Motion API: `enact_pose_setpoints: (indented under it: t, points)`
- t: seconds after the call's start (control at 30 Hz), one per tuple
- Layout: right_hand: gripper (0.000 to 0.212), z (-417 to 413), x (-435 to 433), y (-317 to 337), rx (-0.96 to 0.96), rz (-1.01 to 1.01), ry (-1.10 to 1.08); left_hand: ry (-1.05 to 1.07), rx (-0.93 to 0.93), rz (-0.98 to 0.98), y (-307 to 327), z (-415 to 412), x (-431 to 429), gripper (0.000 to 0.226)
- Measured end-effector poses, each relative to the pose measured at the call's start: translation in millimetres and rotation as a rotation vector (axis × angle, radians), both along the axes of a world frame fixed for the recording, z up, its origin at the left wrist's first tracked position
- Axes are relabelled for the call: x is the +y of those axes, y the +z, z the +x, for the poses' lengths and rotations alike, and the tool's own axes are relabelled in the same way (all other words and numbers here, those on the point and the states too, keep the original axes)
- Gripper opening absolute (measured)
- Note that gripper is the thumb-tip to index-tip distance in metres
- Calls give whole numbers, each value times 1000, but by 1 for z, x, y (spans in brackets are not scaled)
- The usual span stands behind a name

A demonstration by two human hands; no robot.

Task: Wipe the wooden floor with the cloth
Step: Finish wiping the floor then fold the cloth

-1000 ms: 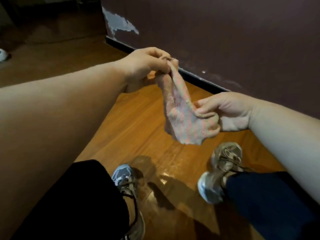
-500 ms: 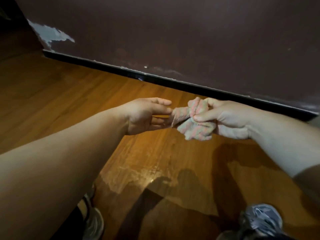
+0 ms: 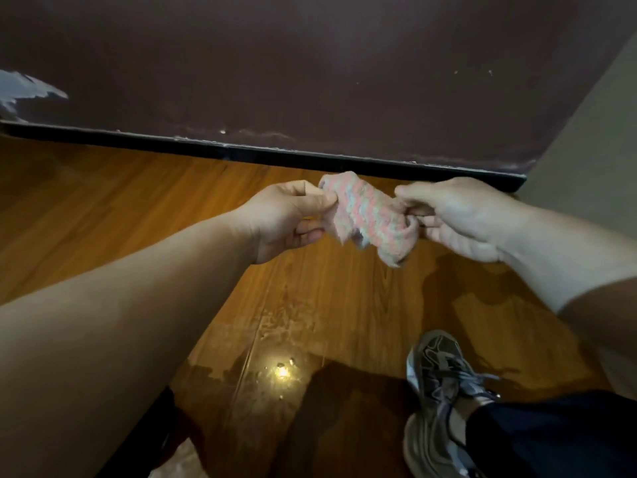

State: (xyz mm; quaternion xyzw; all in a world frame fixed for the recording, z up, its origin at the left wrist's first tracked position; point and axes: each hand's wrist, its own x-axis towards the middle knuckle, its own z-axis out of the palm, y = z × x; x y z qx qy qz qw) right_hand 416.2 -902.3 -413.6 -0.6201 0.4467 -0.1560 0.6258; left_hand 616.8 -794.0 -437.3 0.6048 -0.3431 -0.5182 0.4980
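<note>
Both hands are up in front of the body, and the cloth (image 3: 370, 220) is stretched between them, held in the air above the floor (image 3: 344, 294) and not touching it. The left hand (image 3: 287, 219) comes in from the near left on a long bare forearm, thumb on top and fingers curled under, pinching the cloth's left end. The right hand (image 3: 463, 219) reaches in from the right, knuckles turned up, thumb and fingers closed around the other end, with a bit of fabric bunched inside the grip. The cloth itself is fluffy, pink with pale stripes, sagging in the middle, and a ragged corner hangs lowest on the right side, just below the right hand's fingers. It sits at the centre of the view, near the black baseboard (image 3: 275, 155) that runs along the foot of the dark brown wall (image 3: 310, 63). Far left on that wall, a patch of paint (image 3: 24, 89) has flaked away to a pale layer. Below the hands, the wooden floor is glossy and streaked, and a bright spot of light (image 3: 282, 372) reflects off it close to the body. At the near right, a grey laced shoe (image 3: 437, 401) is planted on the boards, with a dark trouser leg (image 3: 558, 439) above it.
</note>
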Motion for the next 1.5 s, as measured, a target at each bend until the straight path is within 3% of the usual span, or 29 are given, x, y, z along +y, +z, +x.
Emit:
enact_pose_setpoints:
  t: [0.03,0.17,0.27,0.4,0.5,0.63,0.73,0.83,0.93,1.03,1.17,1.37,1.5]
  points:
    - [11,-9,2,1,38,-88,1,8,-51,-4,2,-7,2,13]
    - [38,-46,11,6,217,-328,22,64,-484,-22,6,-35,9,20]
    - [39,-64,18,10,465,-557,69,158,-602,-98,12,-46,15,19]
    - [17,-84,29,15,567,-597,158,168,-528,-168,30,-64,22,16]
    - [18,-88,26,34,573,-633,187,210,-429,-176,58,-67,19,10]
    - [16,-84,15,59,413,-487,101,202,-401,-204,100,-56,8,14]
    - [17,-84,9,69,426,-397,119,214,-287,-169,118,-42,2,21]
    - [10,-80,6,79,442,-468,111,188,-240,-204,111,-31,8,7]
    - [13,-76,4,84,439,-486,86,164,-358,-173,95,-20,11,18]
    - [23,-64,-5,82,554,-604,110,209,-271,-155,82,-5,7,16]
    - [16,-51,-8,61,501,-599,166,163,-232,-65,52,-2,1,8]
    - [11,-44,-24,80,405,-767,183,-161,-378,83,18,-25,-13,79]
    - [8,-34,-25,86,277,-797,204,-323,-411,48,13,-55,-32,92]
